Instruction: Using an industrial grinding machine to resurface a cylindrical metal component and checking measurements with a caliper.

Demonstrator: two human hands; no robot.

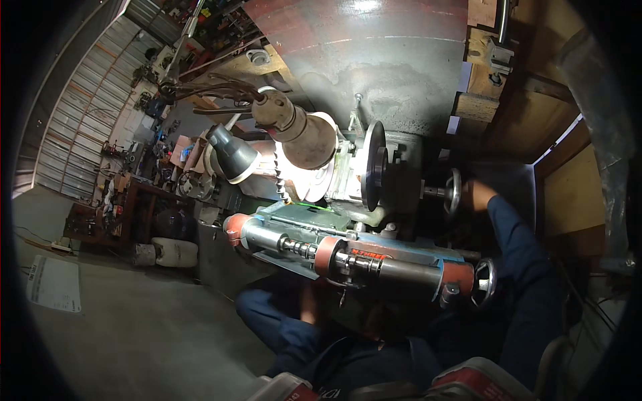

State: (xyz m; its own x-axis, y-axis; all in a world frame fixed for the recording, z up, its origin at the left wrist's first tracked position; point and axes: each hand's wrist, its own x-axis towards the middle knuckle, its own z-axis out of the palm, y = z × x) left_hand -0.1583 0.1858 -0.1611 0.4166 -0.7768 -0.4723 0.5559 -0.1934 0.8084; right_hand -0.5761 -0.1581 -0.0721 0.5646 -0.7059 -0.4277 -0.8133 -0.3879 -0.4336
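right hand (476, 195) closed on the small handwheel (453, 191) just left of it, likely to feed the toothed saw blade (283, 175) lit by the lamp (294, 130); left hand (309, 309) under the machine, grip hidden, can't tell.

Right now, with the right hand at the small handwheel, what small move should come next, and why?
Probably a slow, small turn of the handwheel. The right hand already rests on it, and the toothed saw blade sits lit under the lamp. The left hand stays low, under the shaft.
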